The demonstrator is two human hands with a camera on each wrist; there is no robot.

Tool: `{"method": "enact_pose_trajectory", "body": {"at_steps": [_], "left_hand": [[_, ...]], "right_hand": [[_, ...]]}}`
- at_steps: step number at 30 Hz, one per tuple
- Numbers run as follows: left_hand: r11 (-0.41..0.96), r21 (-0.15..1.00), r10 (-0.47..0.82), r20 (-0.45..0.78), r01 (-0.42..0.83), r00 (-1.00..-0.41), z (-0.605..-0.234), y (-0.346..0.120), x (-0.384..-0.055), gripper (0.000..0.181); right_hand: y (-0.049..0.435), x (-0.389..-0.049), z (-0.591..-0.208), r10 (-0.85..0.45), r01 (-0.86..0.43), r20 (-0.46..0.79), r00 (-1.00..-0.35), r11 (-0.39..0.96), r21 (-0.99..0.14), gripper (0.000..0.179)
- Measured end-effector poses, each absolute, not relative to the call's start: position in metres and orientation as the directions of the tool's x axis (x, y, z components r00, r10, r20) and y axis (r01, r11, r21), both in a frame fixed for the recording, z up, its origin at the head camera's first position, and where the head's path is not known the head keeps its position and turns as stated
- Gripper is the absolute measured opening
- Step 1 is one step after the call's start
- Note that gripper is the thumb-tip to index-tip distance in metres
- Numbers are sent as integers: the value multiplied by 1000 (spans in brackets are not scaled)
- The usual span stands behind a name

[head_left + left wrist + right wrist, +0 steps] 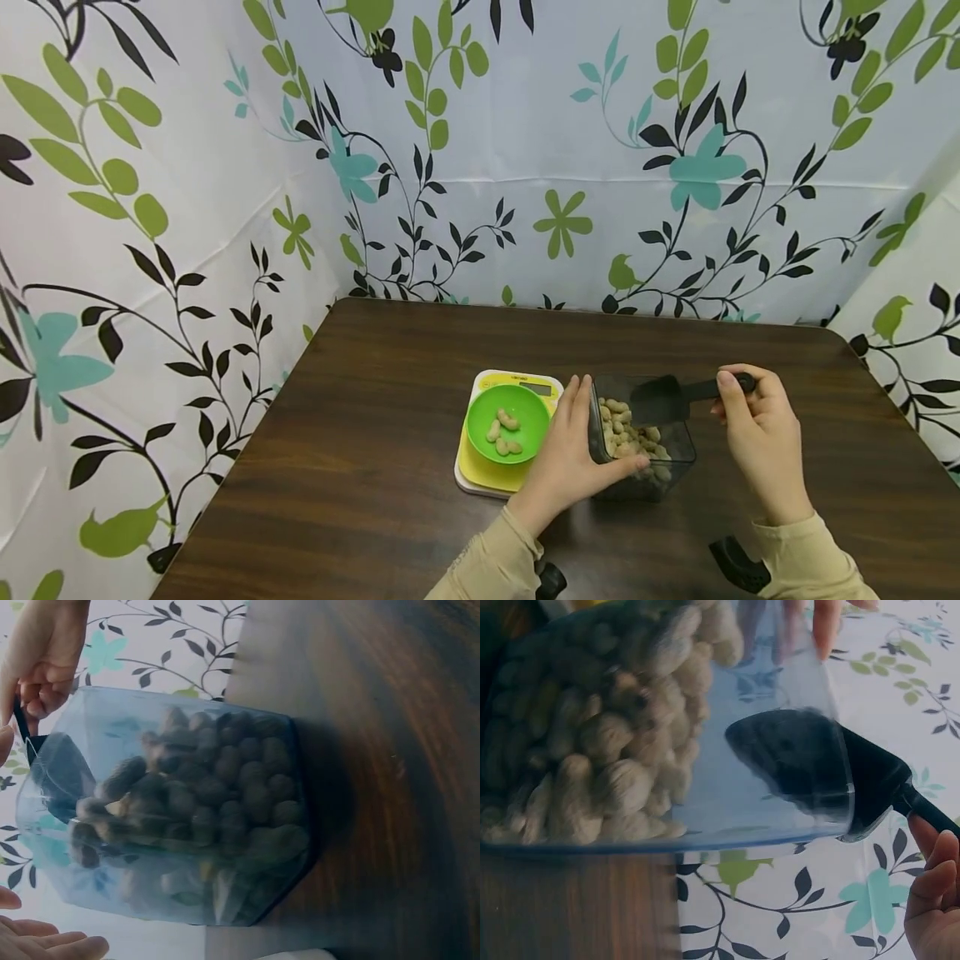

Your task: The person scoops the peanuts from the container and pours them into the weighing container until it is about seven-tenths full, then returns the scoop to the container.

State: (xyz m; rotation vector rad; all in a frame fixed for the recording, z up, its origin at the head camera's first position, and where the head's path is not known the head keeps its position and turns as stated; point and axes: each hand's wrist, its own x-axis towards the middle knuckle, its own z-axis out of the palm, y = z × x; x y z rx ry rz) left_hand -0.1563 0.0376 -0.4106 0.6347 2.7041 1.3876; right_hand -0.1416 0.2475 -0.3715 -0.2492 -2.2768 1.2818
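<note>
My right hand [761,437] grips the handle of a black scoop [660,400]. The scoop's blade dips into a clear plastic container [678,479], above the unshelled peanuts [622,429] inside. In the right wrist view, the scoop [795,761] tilts over the peanuts [622,765], and its blade shows no peanuts on the visible side. My left hand [558,467] rests against the container's left side with straight fingers, its thumb reaching across the near rim. Beside it, a green bowl [530,417] with several peanuts stands on a yellow kitchen scale [483,471].
The dark wooden table [360,433] carries the scale and the container side by side. Behind and at both sides hangs a white curtain [487,167] printed with leaves and flowers. The scale's display [536,388] is too small to read.
</note>
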Motion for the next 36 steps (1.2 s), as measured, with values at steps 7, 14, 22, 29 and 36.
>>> {"method": "enact_pose_trajectory", "body": {"at_steps": [7,14,22,29,36], "left_hand": [[513,798,388,114,318,-914,-424,43,-159,101],[504,798,403,121,330,-907,-430,44,-160,93],[500,799,401,129,334,-907,-430,44,-161,92],[497,804,391,128,326,-911,-432,44,-159,92],[504,792,391,147,345,-908,-431,45,-160,94]], "right_hand": [[246,-141,-379,226,-160,447,-866,720,-675,26],[248,-144,-380,26,-220,353,-935,738,-638,29],[263,-138,-365,-224,-205,87,-971,586,-784,42],[266,-138,-362,-163,-282,249,-955,762,-582,26],[263,-147,-372,-212,-342,298,-931,793,-504,21]]}}
